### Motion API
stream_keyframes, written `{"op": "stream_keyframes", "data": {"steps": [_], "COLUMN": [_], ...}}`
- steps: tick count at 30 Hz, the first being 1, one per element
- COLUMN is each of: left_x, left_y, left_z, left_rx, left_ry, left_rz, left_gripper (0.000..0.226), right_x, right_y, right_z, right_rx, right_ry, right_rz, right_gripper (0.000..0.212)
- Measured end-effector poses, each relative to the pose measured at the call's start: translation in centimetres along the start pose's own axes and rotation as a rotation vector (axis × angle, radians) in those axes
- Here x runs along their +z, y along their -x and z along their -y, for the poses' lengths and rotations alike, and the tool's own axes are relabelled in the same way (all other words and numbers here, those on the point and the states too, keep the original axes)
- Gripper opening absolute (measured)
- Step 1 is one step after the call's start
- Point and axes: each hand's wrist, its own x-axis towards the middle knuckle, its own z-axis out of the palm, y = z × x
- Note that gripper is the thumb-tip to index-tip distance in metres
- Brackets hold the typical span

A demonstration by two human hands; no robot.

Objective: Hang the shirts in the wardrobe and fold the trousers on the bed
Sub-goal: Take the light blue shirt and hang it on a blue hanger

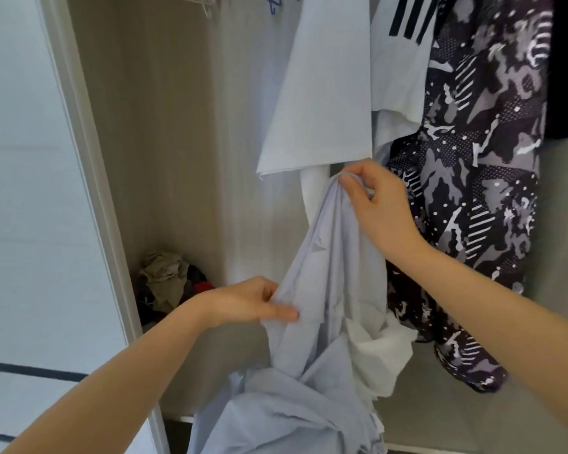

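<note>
shirt [328, 257] is hanging lengthwise down centre frame; right hand [377, 204] is pinching its top, left hand [250, 301] is gripping lower, left of centre.

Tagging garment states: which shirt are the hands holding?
The crumpled pale blue shirt, pinched by the right hand and gripped by the left hand; the striped white shirt and camouflage shirt hang behind.

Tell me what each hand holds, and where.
The pale blue shirt: right hand pinches its bunched top, left hand grips a fold lower down.
</note>
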Motion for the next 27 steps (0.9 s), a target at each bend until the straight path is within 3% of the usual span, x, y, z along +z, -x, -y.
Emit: {"op": "stream_keyframes", "data": {"steps": [3,8,11,16,19,21,24,26,27], "left_x": [-1.0,-3.6,-5.0,-6.2,-6.4,-6.6,-6.6,-6.7,-6.7], "left_y": [0.7,2.5,2.9,3.1,2.4,1.7,0.8,0.6,0.7], "left_z": [1.8,0.7,-1.8,-6.3,-9.1,-10.6,-12.5,-13.5,-13.8], "left_rx": [-0.054,0.062,0.150,0.263,0.362,0.386,0.422,0.442,0.453], "left_ry": [-0.194,0.099,0.164,0.029,-0.200,-0.362,-0.437,-0.433,-0.420], "left_rz": [-0.014,-0.434,-0.602,-0.761,-0.813,-0.851,-0.920,-0.911,-0.896], "left_gripper": [0.040,0.012,0.012,0.012,0.017,0.014,0.012,0.012,0.013], "right_x": [-1.1,-1.6,-1.1,-0.1,1.1,2.2,3.4,3.7,3.7], "right_y": [-1.2,-1.2,-0.5,0.8,1.0,0.8,-0.3,-1.0,-1.5], "right_z": [-0.2,-1.5,-1.8,-1.6,-0.3,2.0,4.7,5.3,5.2], "right_rx": [0.016,0.107,0.165,0.263,0.255,0.238,0.280,0.207,0.196], "right_ry": [0.021,0.110,0.118,0.305,0.266,0.141,-0.025,0.045,0.058], "right_rz": [-0.075,-0.056,-0.007,0.302,0.504,0.513,0.475,0.443,0.392], "right_gripper": [0.008,0.012,0.016,0.016,0.023,0.016,0.026,0.012,0.017]}}
